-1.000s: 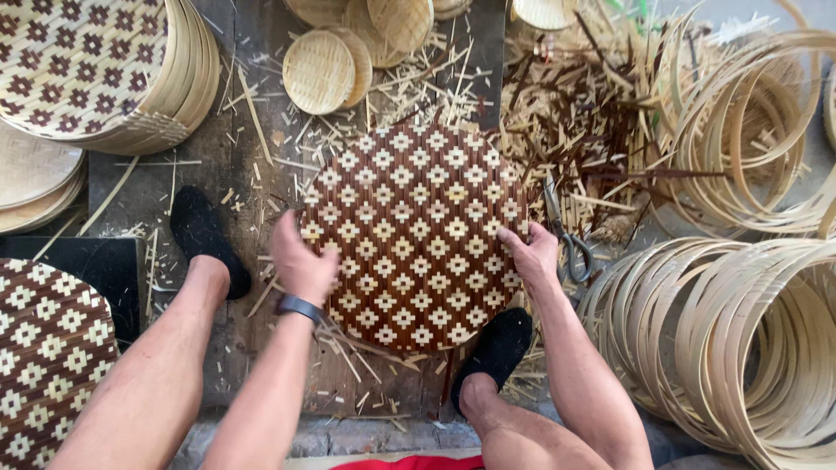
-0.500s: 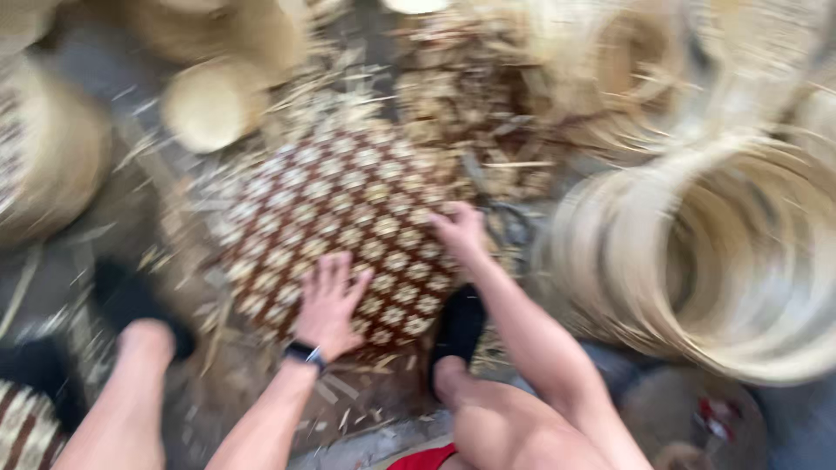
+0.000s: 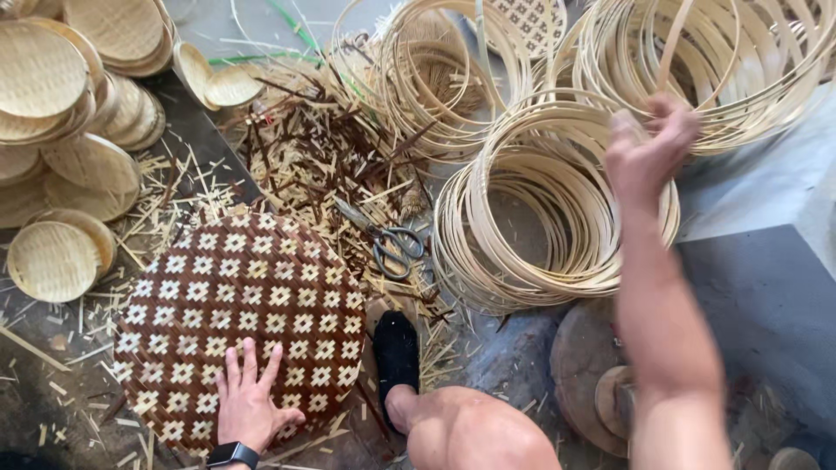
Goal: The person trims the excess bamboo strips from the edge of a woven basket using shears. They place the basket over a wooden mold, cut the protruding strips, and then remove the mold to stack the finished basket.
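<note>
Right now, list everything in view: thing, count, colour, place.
Woven mat: one, round, brown and cream check, on the ground at lower left.
Bamboo hoops: many, pale tan, stacked and piled at centre and upper right.
Scissors: one pair, grey metal, among the scraps beside the mat.
Bamboo scraps: a heap, tan and dark brown, upper centre.
Small woven trays: many, pale straw, stacked at upper left.
Wooden block: one, brown, round, lower right.
Black sock: one in view, on the foot by the mat's edge.
Left hand: flat on the mat, dark watch at the wrist.
Right hand: blurred, raised over the hoops, fingers curled.
</note>
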